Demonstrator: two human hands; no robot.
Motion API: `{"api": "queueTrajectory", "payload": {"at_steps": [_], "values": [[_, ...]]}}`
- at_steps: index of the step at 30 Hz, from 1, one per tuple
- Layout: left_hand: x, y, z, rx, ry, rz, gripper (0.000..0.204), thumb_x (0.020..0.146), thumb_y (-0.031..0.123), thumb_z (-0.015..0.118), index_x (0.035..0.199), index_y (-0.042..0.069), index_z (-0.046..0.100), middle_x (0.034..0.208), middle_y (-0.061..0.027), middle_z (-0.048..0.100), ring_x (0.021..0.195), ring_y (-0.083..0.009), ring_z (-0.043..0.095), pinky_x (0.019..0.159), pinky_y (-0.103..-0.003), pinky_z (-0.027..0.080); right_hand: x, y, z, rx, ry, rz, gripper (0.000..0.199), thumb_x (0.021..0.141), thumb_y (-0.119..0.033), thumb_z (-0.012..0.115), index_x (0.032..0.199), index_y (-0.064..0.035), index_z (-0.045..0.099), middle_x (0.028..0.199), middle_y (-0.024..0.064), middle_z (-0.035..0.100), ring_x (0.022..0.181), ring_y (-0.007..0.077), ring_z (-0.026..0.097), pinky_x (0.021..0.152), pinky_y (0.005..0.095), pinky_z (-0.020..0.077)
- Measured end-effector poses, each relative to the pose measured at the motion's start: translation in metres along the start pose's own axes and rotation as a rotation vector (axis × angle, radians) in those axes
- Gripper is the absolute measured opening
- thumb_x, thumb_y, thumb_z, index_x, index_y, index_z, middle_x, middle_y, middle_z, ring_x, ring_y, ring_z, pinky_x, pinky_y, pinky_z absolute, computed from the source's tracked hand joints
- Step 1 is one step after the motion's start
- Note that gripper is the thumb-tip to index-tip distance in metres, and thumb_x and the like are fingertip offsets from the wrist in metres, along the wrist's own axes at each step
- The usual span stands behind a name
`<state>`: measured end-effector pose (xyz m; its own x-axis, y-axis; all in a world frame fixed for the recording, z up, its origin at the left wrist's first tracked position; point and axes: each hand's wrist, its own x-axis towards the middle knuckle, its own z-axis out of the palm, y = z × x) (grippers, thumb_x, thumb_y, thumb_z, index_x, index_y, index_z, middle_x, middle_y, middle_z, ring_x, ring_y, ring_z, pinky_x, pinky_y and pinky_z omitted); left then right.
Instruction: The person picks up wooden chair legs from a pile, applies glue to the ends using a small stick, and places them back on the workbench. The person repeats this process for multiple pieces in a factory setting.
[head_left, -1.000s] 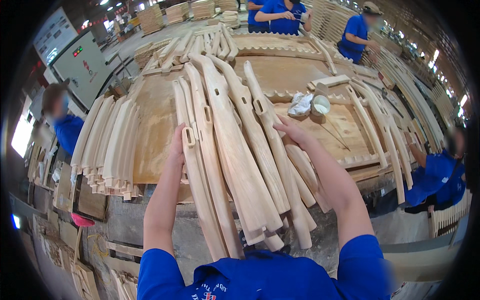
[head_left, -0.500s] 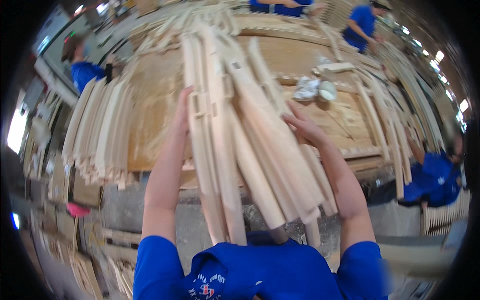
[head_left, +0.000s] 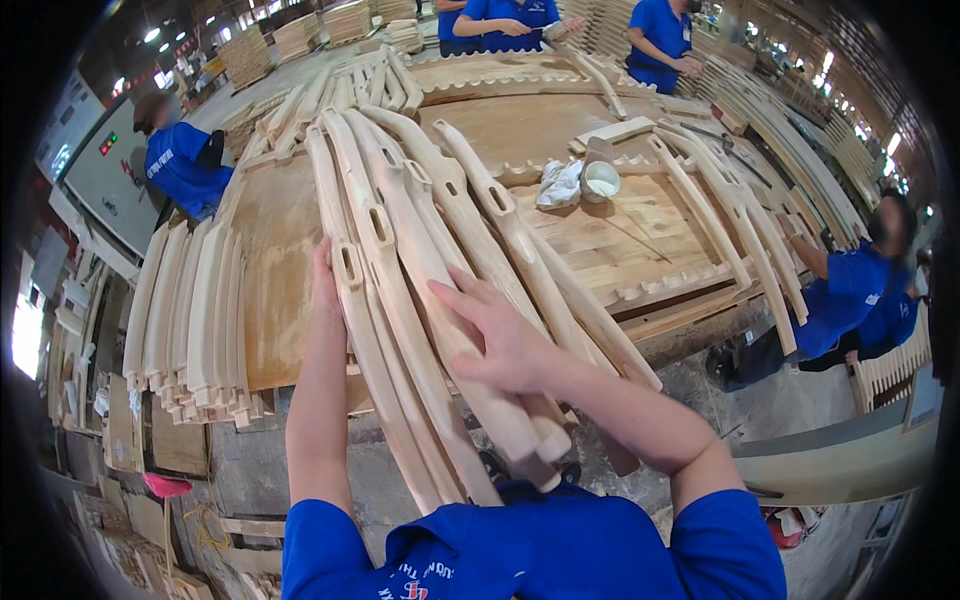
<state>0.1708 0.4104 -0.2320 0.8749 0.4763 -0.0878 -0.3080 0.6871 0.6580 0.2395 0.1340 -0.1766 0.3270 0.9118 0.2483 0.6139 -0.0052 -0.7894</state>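
Long, curved, pale wooden chair parts with oval slots lie in a loose bundle, running from the worktable toward my body. My left hand (head_left: 327, 290) rests along the outer side of the leftmost wooden part (head_left: 362, 325), its lower fingers partly hidden. My right hand (head_left: 495, 330) lies on top of the middle wooden part (head_left: 432, 275), fingers stretched out and spread. Other slotted wooden parts (head_left: 525, 240) fan out beyond that hand. The bundle's near ends overhang the table edge above the floor.
Wooden legs (head_left: 205, 290) stand in a row at the table's left. A white cup (head_left: 601, 181) and a crumpled white bag (head_left: 558, 186) sit on a panel (head_left: 640, 225) at right. Co-workers (head_left: 185, 160) in blue stand around the table.
My right hand has moved from the bundle's right side onto its top, leftward and nearer. The wooden parts have shifted left and spread apart. My left hand has stayed at the left side.
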Motion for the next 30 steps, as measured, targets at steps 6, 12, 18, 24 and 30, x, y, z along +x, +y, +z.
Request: {"api": "queueTrajectory", "payload": {"at_steps": [6, 12, 18, 24, 30], "values": [[0.025, 0.014, 0.018, 0.174, -0.059, -0.075, 0.053, 0.085, 0.036, 0.054, 0.121, -0.002, 0.051, 0.109, -0.0171, 0.062, 0.094, -0.0285, 0.063, 0.085, -0.042, 0.052, -0.017, -0.003, 0.012, -0.070, 0.081, -0.002, 0.075, 0.068, -0.017, 0.060, 0.139, -0.0073, 0.036, 0.147, 0.0267, 0.017, 0.137, 0.0372, 0.020, 0.110, 0.0392, 0.0216], [0.025, 0.017, -0.003, 0.277, 0.157, 0.010, 0.055, 0.088, 0.045, 0.048, 0.121, 0.001, 0.052, 0.107, -0.0147, 0.063, 0.093, -0.0261, 0.063, 0.083, -0.041, 0.052, 0.009, -0.001, -0.036, -0.466, -0.041, -0.009, 0.067, 0.080, -0.031, 0.064, 0.137, -0.0061, 0.039, 0.140, 0.0250, 0.035, 0.134, 0.0329, 0.030, 0.108, 0.0362, 0.0256], [0.001, -0.005, -0.020, 0.583, 0.351, -0.013, 0.060, 0.088, 0.055, 0.046, 0.122, 0.006, 0.052, 0.111, -0.0127, 0.059, 0.094, -0.0239, 0.061, 0.081, -0.041, 0.051, -0.039, 0.042, -0.050, -0.034, 0.151, 0.208, 0.063, 0.089, -0.042, 0.053, 0.127, 0.0068, 0.045, 0.134, 0.0235, 0.044, 0.126, 0.0329, 0.041, 0.106, 0.0352, 0.0297], [-0.050, -0.018, -0.037, 0.428, 0.179, -0.003, 0.059, 0.089, 0.055, 0.046, 0.123, 0.008, 0.050, 0.109, -0.0109, 0.060, 0.090, -0.0223, 0.062, 0.074, -0.039, 0.053, -0.119, -0.036, -0.022, -0.192, 0.445, -0.105, 0.040, 0.082, -0.021, 0.062, 0.110, 0.0066, 0.055, 0.112, 0.0210, 0.057, 0.107, 0.0306, 0.053, 0.094, 0.0359, 0.0393], [-0.061, -0.021, -0.022, 0.344, 0.140, -0.165, 0.055, 0.085, 0.063, 0.048, 0.103, 0.013, 0.061, 0.086, -0.0061, 0.065, 0.075, -0.0198, 0.062, 0.067, -0.039, 0.054, -0.262, -0.048, 0.069, 0.150, 0.530, -0.120, 0.017, 0.077, -0.012, 0.064, 0.083, 0.0027, 0.059, 0.080, 0.0105, 0.061, 0.076, 0.0228, 0.060, 0.071, 0.0314, 0.0477]]}}
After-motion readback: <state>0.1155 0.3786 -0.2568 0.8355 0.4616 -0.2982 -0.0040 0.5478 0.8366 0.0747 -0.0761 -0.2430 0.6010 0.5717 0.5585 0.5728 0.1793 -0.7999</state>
